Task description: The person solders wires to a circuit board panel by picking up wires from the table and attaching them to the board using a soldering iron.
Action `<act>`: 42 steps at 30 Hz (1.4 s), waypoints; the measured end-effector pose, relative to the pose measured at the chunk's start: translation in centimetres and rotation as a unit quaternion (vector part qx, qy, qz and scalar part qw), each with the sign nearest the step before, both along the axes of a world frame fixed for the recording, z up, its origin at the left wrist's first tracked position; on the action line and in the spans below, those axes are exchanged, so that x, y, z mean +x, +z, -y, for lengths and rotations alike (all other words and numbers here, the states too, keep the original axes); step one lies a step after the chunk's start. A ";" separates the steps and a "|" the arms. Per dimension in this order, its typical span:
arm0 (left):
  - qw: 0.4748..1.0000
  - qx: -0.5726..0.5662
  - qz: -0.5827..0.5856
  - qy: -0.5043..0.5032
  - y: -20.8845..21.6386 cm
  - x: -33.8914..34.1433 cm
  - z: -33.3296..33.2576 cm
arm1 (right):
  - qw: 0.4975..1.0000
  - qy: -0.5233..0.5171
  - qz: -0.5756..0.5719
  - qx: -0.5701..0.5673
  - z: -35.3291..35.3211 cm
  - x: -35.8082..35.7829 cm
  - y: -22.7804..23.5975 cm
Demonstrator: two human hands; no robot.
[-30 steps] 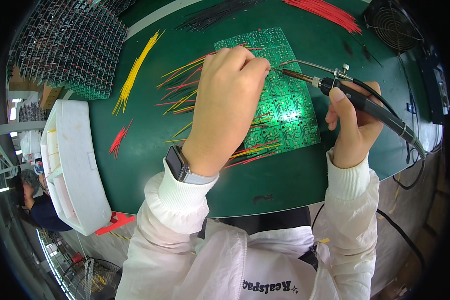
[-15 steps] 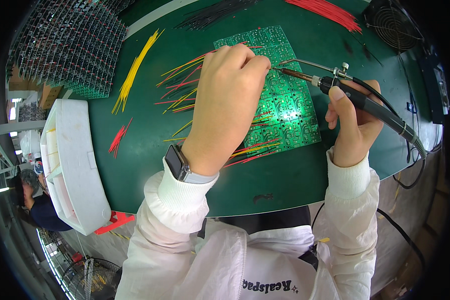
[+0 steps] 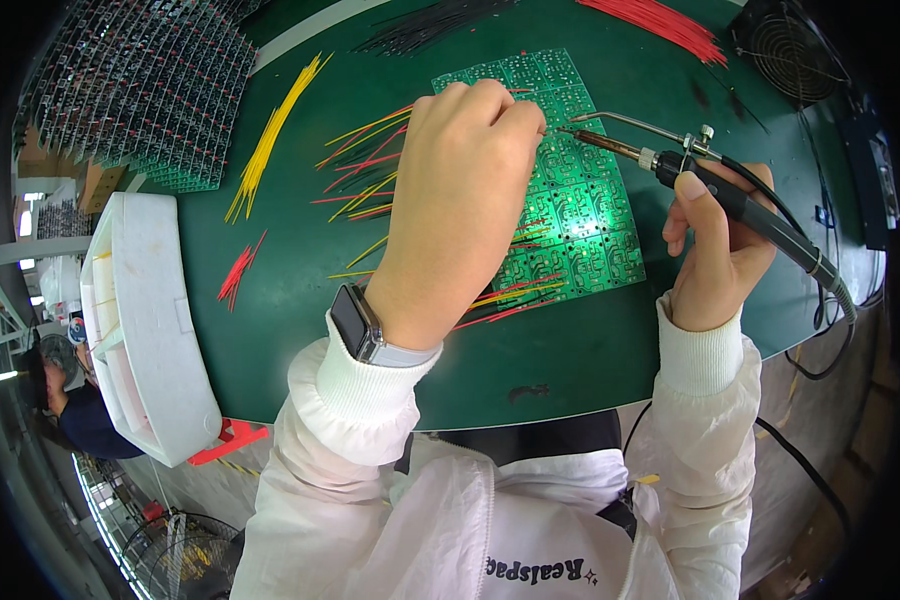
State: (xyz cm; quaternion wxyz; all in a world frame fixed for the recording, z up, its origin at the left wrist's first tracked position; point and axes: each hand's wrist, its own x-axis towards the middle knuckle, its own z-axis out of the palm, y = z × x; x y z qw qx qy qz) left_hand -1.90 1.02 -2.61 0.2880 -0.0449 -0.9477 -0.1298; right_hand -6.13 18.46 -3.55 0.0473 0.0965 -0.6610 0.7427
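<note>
My left hand point(image 3: 470, 180) is above a green circuit board panel point(image 3: 605, 255), its fingers curled and pinched together near the panel's upper middle. Whatever the fingertips hold is hidden behind the hand. My right hand point(image 3: 715, 245) grips a soldering iron point(image 3: 740, 205) with a thin curved metal feed tube point(image 3: 640, 128) clamped along it. The iron's tip is just right of my left fingertips, over the board. Red, yellow and black wires point(image 3: 365, 185) stick out from the board's left side, partly covered by my left hand. More wires point(image 3: 515, 295) lie across its lower edge.
Loose yellow wires point(image 3: 275, 140) and short red wires point(image 3: 238, 272) lie on the green table to the left. Black wires point(image 3: 435, 25) and red wires point(image 3: 660, 28) are at the back. A white foam box point(image 3: 160, 330), stacked boards point(image 3: 140, 95) and a fan point(image 3: 785, 55) stand around. Another person point(image 3: 85, 420) is at far left.
The soldering iron and my right hand have shifted slightly right, widening the gap between the tip and my left fingertips. My left hand stays pinched in nearly the same place.
</note>
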 end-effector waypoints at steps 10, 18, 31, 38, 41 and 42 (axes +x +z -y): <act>0.934 0.125 0.134 0.308 4.5 11.5 7.6 | 1.000 0.005 -0.011 -0.006 -0.5 0.0 0.2; 0.948 0.040 0.106 0.297 1.7 13.8 12.0 | 0.999 0.015 -0.021 -0.022 -0.2 0.1 0.5; 0.962 0.105 0.081 0.240 3.4 11.9 8.1 | 1.000 0.003 0.004 -0.013 -0.9 1.2 0.8; 0.981 0.169 0.067 0.063 3.3 6.1 -0.8 | 1.000 -0.016 0.003 -0.016 -1.9 1.7 0.5; 0.995 0.085 0.059 0.015 2.3 4.0 -0.8 | 1.000 -0.019 0.000 -0.016 -1.9 2.0 0.5; 0.996 0.067 0.061 0.002 1.9 3.5 -0.9 | 1.000 -0.018 -0.004 -0.014 -2.0 2.1 0.4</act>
